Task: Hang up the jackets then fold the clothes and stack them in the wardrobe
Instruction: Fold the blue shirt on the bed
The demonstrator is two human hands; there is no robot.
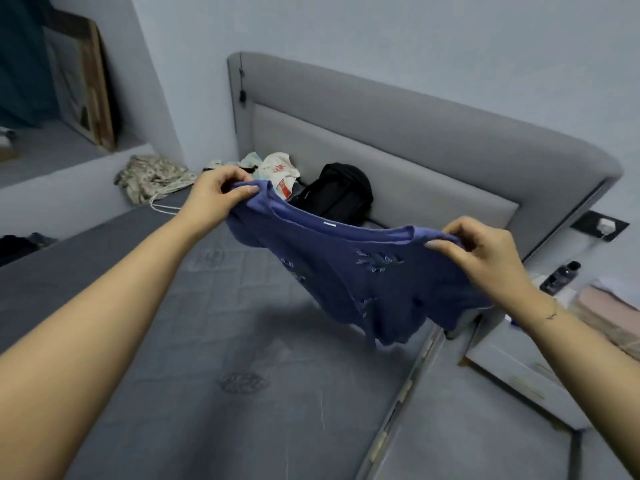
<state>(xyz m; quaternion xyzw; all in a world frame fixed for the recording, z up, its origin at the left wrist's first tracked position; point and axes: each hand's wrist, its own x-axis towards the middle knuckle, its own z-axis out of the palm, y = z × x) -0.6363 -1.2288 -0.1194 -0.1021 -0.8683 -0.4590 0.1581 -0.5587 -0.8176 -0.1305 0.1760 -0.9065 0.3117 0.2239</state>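
Note:
A blue T-shirt (349,271) with a small printed pattern hangs in the air above the grey mattress (194,358). My left hand (216,195) pinches one shoulder of the shirt and my right hand (485,258) pinches the other, so the neckline sags between them and the body drapes down toward the bed's right edge. Behind the shirt, against the headboard (398,126), lie a black garment (341,192) and a white piece of clothing with red print (280,171). The wardrobe is out of sight.
A patterned cloth (152,174) and a white cord lie at the bed's far left corner. To the right stands a grey bedside cabinet (519,365) with a dark bottle (561,277) on it. A framed board (86,81) leans on the window ledge.

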